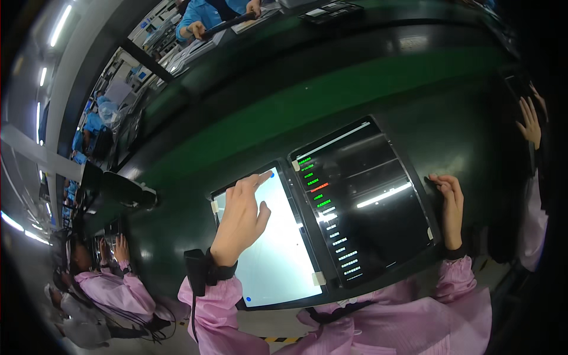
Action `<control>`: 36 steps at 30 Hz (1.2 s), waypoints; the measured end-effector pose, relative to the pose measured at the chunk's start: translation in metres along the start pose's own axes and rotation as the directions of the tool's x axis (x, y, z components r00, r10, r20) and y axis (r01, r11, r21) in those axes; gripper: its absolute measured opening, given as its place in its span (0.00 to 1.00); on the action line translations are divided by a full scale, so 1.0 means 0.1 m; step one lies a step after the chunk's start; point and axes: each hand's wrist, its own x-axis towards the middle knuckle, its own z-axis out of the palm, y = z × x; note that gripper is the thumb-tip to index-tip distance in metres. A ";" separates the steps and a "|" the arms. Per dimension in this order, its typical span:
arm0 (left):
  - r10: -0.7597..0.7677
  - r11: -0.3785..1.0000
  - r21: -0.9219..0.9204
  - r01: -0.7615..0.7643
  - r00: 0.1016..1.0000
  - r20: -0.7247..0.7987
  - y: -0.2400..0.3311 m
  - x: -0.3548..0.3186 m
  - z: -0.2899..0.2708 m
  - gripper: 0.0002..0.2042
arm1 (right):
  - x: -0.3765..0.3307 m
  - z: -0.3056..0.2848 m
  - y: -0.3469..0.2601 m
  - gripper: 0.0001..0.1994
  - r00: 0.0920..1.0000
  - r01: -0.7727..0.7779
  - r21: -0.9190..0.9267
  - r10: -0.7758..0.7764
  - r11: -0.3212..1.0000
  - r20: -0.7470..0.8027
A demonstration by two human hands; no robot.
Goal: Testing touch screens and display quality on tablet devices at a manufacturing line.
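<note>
Two tablets lie side by side on the dark green worktop. The left tablet (278,254) has a white lit screen with small blue dots near two opposite corners. Over it reaches my left hand (241,216), index finger stretched to the upper blue dot and thumb apart, holding nothing; whether the fingertip touches the glass is hard to tell. A black screen with rows of green, white and one red line of text fills the right tablet (384,225). Beside its right edge my right hand (451,207) rests with loosely bent fingers, nothing visible in it. Pale tabs stick to both tablets' edges.
The green worktop (236,127) runs across. Across it a person in blue (207,15) holds a dark flat panel, near a dark device (331,12). A black object (127,189) stands at left. Co-workers' hands show at far left (121,248) and far right (531,124).
</note>
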 end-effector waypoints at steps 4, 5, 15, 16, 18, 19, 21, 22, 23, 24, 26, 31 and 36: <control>-0.006 1.000 0.027 0.006 1.000 0.027 0.08 -0.16 -0.01 0.21 | 0.00 0.00 -0.03 0.10 1.000 -0.016 -0.016 0.016 1.000 -0.006; -0.008 1.000 0.025 0.007 0.999 0.031 0.10 -0.22 -0.02 0.21 | 0.00 0.00 -0.04 0.10 1.000 -0.019 -0.024 0.018 1.000 -0.007; -0.191 0.981 0.033 0.189 0.976 0.105 0.45 -1.09 -0.19 0.21 | 0.00 -0.01 0.00 0.11 1.000 -0.015 -0.030 0.016 0.999 0.026; -0.200 0.980 0.034 0.197 0.975 0.101 0.49 -1.18 -0.20 0.21 | 0.01 -0.01 0.01 0.12 1.000 0.000 -0.030 0.001 1.000 0.028; -0.238 0.971 0.040 0.235 0.968 0.079 0.55 -1.37 -0.19 0.28 | 0.01 -0.04 0.00 0.12 0.999 0.004 -0.071 -0.001 0.997 0.043; -0.246 0.969 0.024 0.245 0.967 0.061 0.58 -1.44 -0.19 0.23 | 0.01 -0.02 -0.01 0.12 0.999 -0.003 -0.069 0.006 0.998 0.034; -0.289 0.957 0.025 0.288 0.955 0.064 0.65 -1.56 -0.20 0.23 | 0.01 -0.02 -0.01 0.11 0.999 -0.012 -0.065 0.014 0.998 0.031; -0.320 0.947 0.025 0.319 0.945 0.071 0.68 -1.62 -0.21 0.23 | 0.01 -0.01 0.00 0.11 0.999 -0.012 -0.067 0.015 0.998 0.039; -0.328 0.945 0.021 0.328 0.942 0.070 0.69 -1.68 -0.21 0.23 | 0.01 -0.01 0.01 0.12 0.999 -0.011 -0.058 0.013 0.998 0.039; -0.346 0.938 0.014 0.346 0.935 0.074 0.69 -1.73 -0.21 0.24 | 0.02 0.00 0.03 0.12 0.999 -0.009 -0.051 0.011 0.999 0.039; -0.364 0.931 0.017 0.364 0.928 0.077 0.78 -1.80 -0.23 0.24 | 0.02 -0.05 0.03 0.12 0.999 -0.007 -0.050 0.009 0.999 0.040; -0.480 0.877 -0.022 0.481 0.876 0.040 0.83 -2.01 -0.21 0.28 | 0.05 -0.04 0.08 0.12 0.999 0.007 -0.054 -0.005 0.999 0.045; -0.506 0.860 -0.050 0.507 0.862 0.033 0.89 -2.16 -0.22 0.26 | 0.06 -0.06 0.13 0.12 0.999 -0.001 -0.072 0.004 0.997 0.051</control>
